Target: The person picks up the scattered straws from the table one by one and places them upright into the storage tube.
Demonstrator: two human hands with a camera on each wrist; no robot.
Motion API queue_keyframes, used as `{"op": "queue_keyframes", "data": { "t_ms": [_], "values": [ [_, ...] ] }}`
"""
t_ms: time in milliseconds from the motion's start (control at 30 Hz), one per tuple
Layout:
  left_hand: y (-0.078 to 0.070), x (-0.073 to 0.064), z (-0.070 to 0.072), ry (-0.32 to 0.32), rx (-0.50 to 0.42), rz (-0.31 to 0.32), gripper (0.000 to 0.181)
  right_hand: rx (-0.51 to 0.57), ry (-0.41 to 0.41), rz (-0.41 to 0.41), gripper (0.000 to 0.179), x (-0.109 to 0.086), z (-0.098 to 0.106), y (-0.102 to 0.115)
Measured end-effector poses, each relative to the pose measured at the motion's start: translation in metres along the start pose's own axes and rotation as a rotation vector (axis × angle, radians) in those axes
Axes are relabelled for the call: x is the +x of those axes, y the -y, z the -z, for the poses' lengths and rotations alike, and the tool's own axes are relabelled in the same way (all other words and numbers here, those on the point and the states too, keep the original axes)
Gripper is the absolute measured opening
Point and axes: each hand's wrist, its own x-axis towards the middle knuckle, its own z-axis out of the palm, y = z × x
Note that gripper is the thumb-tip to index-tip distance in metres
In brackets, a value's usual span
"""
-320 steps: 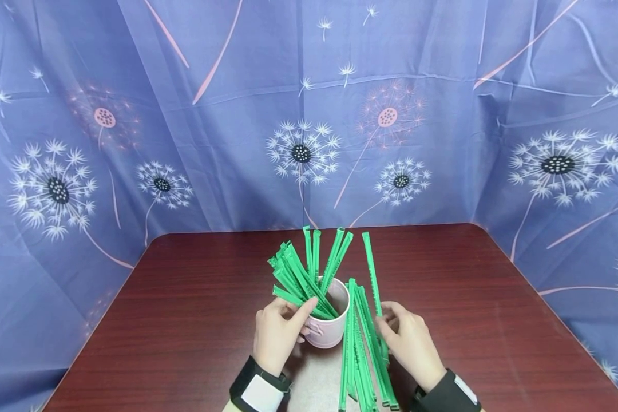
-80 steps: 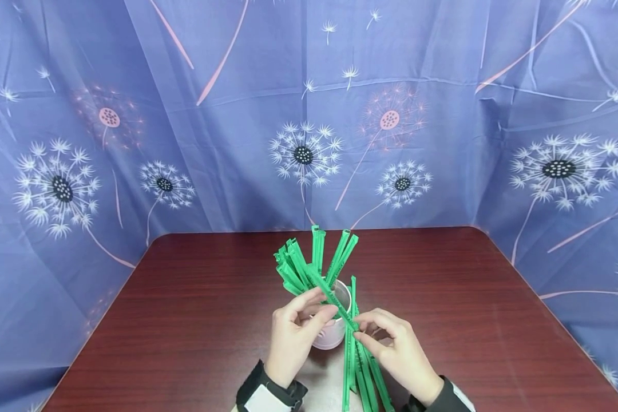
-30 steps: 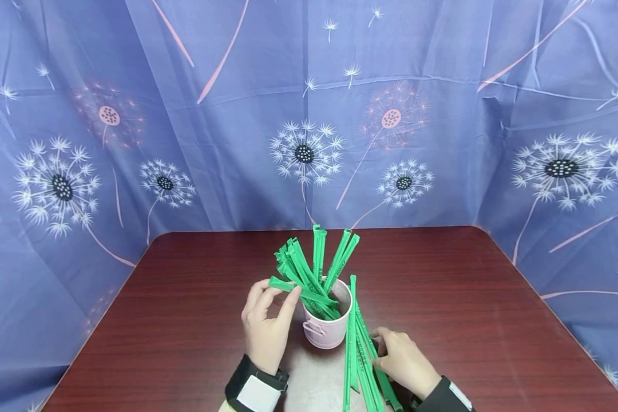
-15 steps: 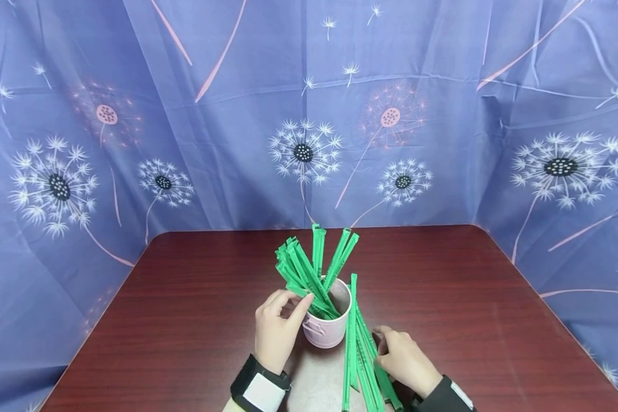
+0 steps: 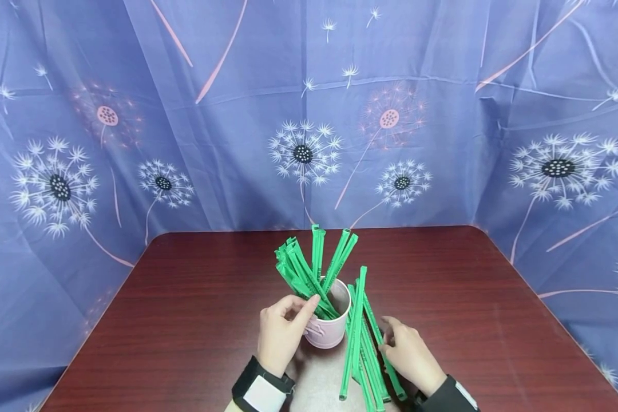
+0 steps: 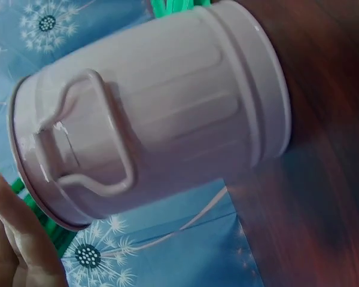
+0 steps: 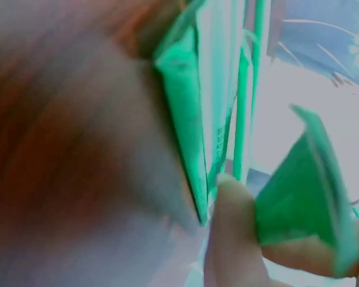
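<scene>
A small pale pink bucket (image 5: 327,336) with a wire-like handle (image 6: 116,137) stands on the table, holding a bunch of long green stick packets (image 5: 337,260) that fan out over its rim. My left hand (image 5: 280,335) is at the bucket's near left rim, thumb and fingers pinching a green stick packet (image 5: 300,286) that leans in with the others. To the right, my right hand (image 5: 412,356) pinches another green stick packet (image 5: 394,380) from the loose pile; its flat end (image 7: 299,197) shows between the fingers in the right wrist view.
Several loose green stick packets (image 5: 357,332) lie in a narrow pile just right of the bucket, on a grey patch (image 5: 316,377) of the table. The dark red wood table (image 5: 211,297) has a blue dandelion-print cloth (image 5: 237,143) hanging behind and beside it.
My left hand has brought its stick packet down into the bucket and moved slightly right. My right hand has risen a little at the pile, and the loose packets there have shifted and spread.
</scene>
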Motion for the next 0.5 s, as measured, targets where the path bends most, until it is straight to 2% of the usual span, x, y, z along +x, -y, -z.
{"op": "queue_keyframes", "data": {
  "t_ms": [67,233,333,500],
  "values": [
    [-0.001,-0.001,-0.001,0.015,0.006,-0.015,0.032,0.03,-0.018,-0.015,0.058,0.001,0.001,0.001],
    [-0.006,-0.006,-0.007,0.092,-0.072,-0.053,0.031,0.101,-0.107,-0.006,0.059,0.0,0.003,0.005],
    [-0.009,-0.01,-0.011,0.164,-0.085,-0.095,0.03,0.14,-0.169,0.018,0.057,-0.002,0.004,0.009],
    [-0.014,-0.017,-0.018,0.353,-0.184,-0.054,0.037,0.225,-0.265,0.052,0.054,-0.007,0.003,0.016]
  ]
}}
